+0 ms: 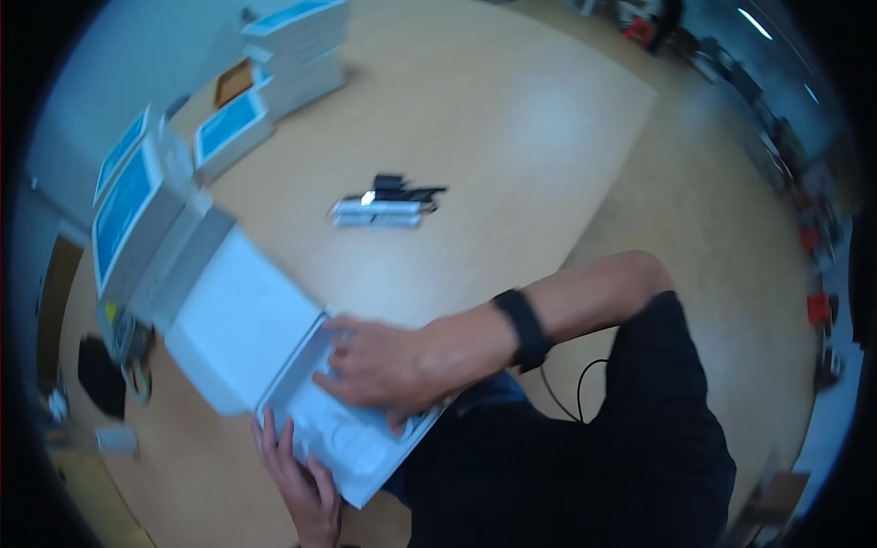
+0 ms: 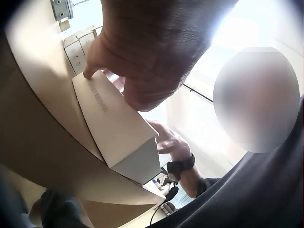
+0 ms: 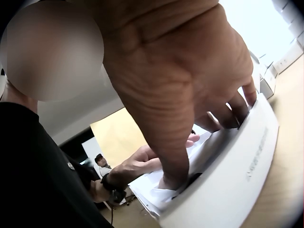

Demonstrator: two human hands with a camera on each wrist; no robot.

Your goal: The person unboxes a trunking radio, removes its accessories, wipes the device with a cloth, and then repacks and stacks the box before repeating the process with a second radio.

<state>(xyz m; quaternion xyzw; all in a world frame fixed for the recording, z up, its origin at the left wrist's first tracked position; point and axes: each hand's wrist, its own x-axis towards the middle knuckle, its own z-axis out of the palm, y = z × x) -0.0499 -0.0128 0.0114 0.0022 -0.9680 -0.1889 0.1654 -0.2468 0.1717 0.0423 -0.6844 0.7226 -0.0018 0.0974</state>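
Head view | left hand [image 1: 303,482]: fingers spread, touching white box [image 1: 242,315] | right hand [image 1: 384,363]: inside, grip unclear, blurred

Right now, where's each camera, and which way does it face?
Head: on the person's head, looking down at the open box, left hand, right hand and black sleeve.
Left wrist: worn there, looking along the left hand at the box's side; right hand beyond.
Right wrist: worn there, looking along the right hand into the box; left hand beyond.
Both wrist views share the box and hands.

The box [image 1: 245,315] looks matt cardboard — the table [image 1: 493,119] smooth, faintly glossy.
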